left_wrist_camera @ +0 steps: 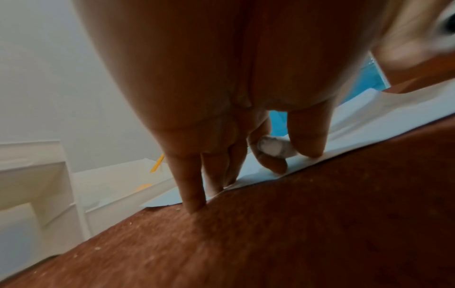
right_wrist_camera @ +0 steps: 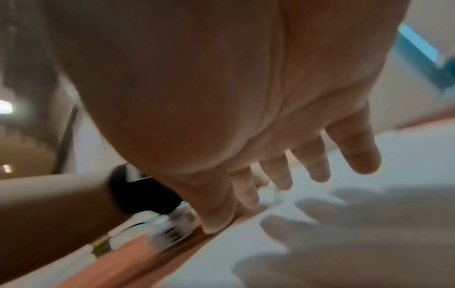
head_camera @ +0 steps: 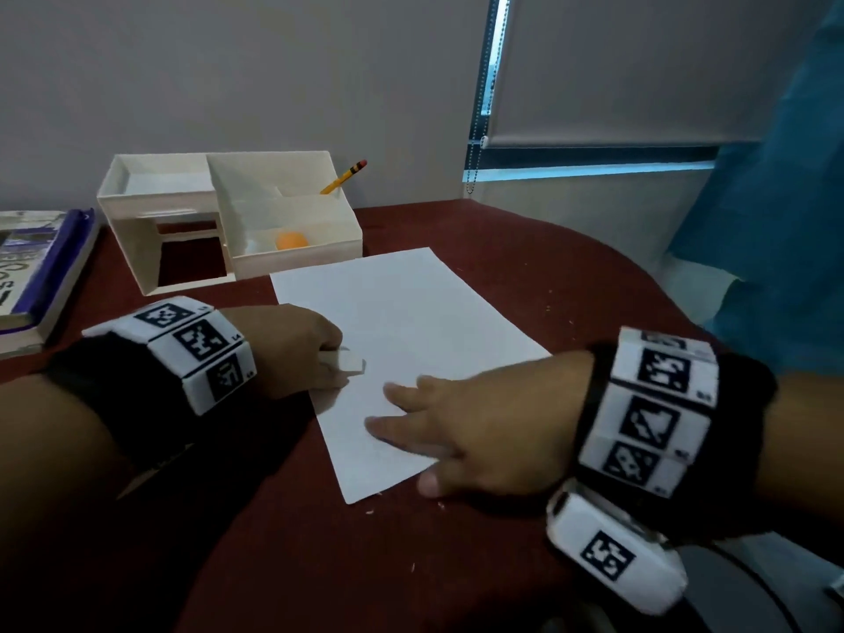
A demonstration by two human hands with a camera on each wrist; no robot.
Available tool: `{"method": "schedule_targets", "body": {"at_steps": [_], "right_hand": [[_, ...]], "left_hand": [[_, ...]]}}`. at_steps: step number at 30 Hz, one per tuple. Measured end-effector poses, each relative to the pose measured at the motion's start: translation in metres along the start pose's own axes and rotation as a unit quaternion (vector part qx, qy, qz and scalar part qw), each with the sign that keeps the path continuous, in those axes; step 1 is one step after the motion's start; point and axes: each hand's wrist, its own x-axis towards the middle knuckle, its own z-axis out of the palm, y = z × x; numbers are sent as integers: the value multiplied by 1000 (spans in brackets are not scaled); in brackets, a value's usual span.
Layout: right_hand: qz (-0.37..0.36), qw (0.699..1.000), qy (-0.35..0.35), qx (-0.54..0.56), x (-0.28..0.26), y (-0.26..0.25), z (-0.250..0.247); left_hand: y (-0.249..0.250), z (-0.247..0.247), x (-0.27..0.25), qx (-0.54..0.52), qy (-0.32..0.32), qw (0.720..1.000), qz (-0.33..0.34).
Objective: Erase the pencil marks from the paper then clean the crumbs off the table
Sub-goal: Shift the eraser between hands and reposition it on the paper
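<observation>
left hand point(head_camera: 292, 349) pinches eraser point(head_camera: 349, 360) on paper's point(head_camera: 411, 312) left edge | sheet's long axis runs near-far | right hand point(head_camera: 479, 427) flat, fingers spread, pinning near end

black wristbands point(head_camera: 137, 395) with white blocks of black square markers point(head_camera: 657, 413)

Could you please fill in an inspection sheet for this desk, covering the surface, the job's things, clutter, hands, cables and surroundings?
Surface: dark red table, scattered with pale crumbs.
Job's things: white paper lies flat; no pencil marks discernible. White eraser rests on the paper's left edge.
Clutter: white organizer holding a pencil and an orange ball; books at far left.
Hands: left hand pinches the eraser; right hand lies flat, fingers spread on the paper.
Cables: nothing seen on the table.
Surroundings: grey wall, window blind with bead chain, blue fabric at right.
</observation>
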Motion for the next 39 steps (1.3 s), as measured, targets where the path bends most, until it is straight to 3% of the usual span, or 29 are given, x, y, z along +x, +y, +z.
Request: {"method": "schedule_targets", "body": {"at_steps": [2, 4, 6, 8, 9, 11, 12, 14, 17, 18, 20, 23, 25, 27, 29, 31, 33, 35, 37, 39], "right_hand": [[102, 992, -74, 12, -15, 26, 4], [244, 966, -82, 2, -30, 58, -5], [294, 946, -100, -98, -39, 67, -16], [197, 959, -38, -202, -33, 49, -19], [127, 972, 17, -195, -24, 31, -18], [15, 994, 68, -82, -16, -1, -14], [-6, 998, 44, -32, -13, -8, -12], [56, 998, -34, 14, -10, 10, -9], [246, 967, -67, -27, -27, 67, -11], [280, 956, -72, -49, -34, 76, -14], [270, 958, -40, -87, -40, 71, -17], [97, 992, 77, -7, -40, 25, -5], [37, 994, 34, 100, -45, 8, 6], [101, 990, -42, 86, -52, 22, 13], [225, 973, -41, 25, -60, 51, 9], [304, 952, -6, -30, -64, 68, 2], [263, 960, 90, -30, -55, 66, 3], [132, 981, 139, 15, -41, 36, 11], [19, 992, 111, 53, -33, 4, 18], [27, 997, 31, 68, -34, -3, 19]], "left_hand": [[0, 1, -1, 3, 5, 1000, 1], [1, 0, -3, 9, 13, 1000, 2], [2, -1, -5, 10, 15, 1000, 2], [2, -2, -5, 7, 13, 1000, -1], [3, -1, -5, 7, 11, 1000, -4], [4, -1, -6, 16, 9, 1000, -7], [5, -1, -7, 20, 8, 1000, -10], [6, -1, -8, 20, 4, 1000, -12], [7, -2, -11, 23, 5, 1000, -13], [8, -2, -11, 24, 4, 1000, -17], [9, -3, -10, 32, 1, 999, -24], [10, -2, -8, 34, -3, 999, -40], [9, -1, -9, 29, -6, 998, -50], [10, -1, -9, 34, -7, 998, -53], [11, 0, -10, 45, -5, 998, -53], [13, 1, -10, 48, -3, 997, -53], [13, 1, -9, 42, 5, 998, -54], [12, 2, -8, 37, 4, 998, -58], [11, 3, -8, 32, 2, 998, -59], [12, 3, -9, 30, 1, 998, -59]]}}
